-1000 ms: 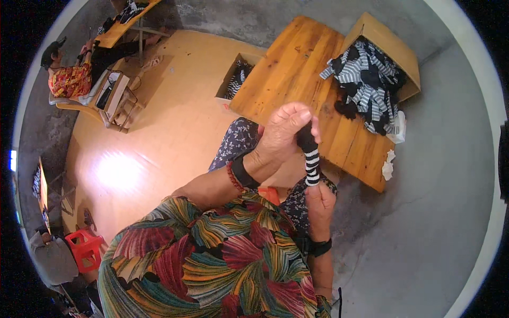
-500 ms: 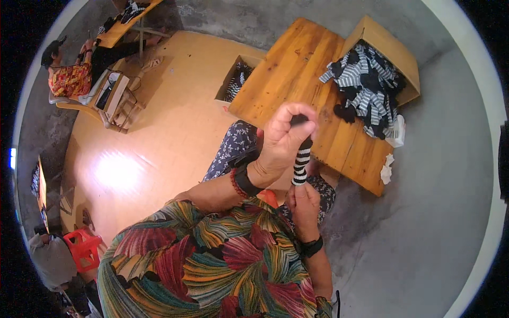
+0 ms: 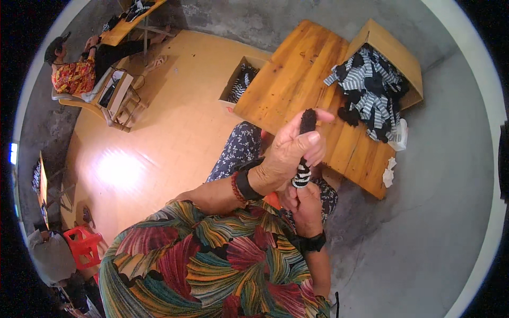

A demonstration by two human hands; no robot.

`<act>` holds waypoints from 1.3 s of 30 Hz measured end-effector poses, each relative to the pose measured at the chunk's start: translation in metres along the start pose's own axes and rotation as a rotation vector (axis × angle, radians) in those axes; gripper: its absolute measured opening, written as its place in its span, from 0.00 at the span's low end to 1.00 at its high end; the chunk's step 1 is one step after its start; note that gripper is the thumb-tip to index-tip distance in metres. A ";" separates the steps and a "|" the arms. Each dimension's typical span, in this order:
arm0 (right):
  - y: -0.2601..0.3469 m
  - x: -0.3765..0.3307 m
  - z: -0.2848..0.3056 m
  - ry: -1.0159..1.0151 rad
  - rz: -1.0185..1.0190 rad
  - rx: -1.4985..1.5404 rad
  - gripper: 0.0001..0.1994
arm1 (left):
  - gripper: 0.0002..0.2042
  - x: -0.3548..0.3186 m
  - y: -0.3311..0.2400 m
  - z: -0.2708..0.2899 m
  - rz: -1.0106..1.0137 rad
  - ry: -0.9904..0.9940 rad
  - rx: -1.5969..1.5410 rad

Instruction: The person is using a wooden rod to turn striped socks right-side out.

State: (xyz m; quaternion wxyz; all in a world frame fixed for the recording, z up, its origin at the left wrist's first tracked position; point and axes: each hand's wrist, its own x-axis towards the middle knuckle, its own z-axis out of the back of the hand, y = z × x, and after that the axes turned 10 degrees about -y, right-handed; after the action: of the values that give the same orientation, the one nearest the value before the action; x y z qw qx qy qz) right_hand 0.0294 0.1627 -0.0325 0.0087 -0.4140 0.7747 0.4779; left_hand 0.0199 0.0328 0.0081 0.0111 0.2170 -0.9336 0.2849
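Before my chest stands a narrow black sock with black-and-white striped ribs [image 3: 307, 122], its black end pointing up. My left hand [image 3: 286, 153] is wrapped round its middle, thumb laid across it and the index finger stretched past it. Just below, my right hand [image 3: 307, 204] grips the striped end between thumb and fingers. Whether anything is inside the sock, I cannot tell.
Beyond my hands is a wooden table [image 3: 291, 69]. On it a tipped cardboard box [image 3: 405, 61] spills striped socks [image 3: 366, 87]. Another box [image 3: 225, 95] of striped pieces stands on the floor. A seated person [image 3: 74, 77] works at the far left; a red stool [image 3: 84, 246] is lower left.
My left hand has slid down the sock toward my right hand and loosened its curl at the top. More of the black end now sticks out above it.
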 end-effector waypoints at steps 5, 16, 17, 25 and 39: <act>0.009 0.005 0.005 -0.127 0.176 -0.375 0.16 | 0.12 0.015 -0.001 0.013 -0.081 -0.008 -0.102; 0.002 0.003 0.019 -0.196 0.282 -0.452 0.16 | 0.13 0.008 0.012 0.008 0.000 -0.142 -0.243; 0.003 0.003 0.020 -0.197 0.282 -0.452 0.16 | 0.14 0.005 0.012 0.007 0.028 -0.087 -0.288; 0.017 0.000 -0.003 0.047 -0.177 0.064 0.18 | 0.14 0.005 0.004 0.010 0.076 -0.014 -0.295; 0.011 -0.007 0.019 -0.008 0.013 -0.183 0.16 | 0.10 0.009 -0.004 0.003 -0.029 -0.214 0.182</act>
State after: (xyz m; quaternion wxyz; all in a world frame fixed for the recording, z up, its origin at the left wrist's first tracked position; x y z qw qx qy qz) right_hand 0.0194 0.1834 -0.0314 -0.0292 -0.4062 0.7306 0.5481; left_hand 0.0133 0.0245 0.0087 -0.1041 0.2595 -0.8966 0.3433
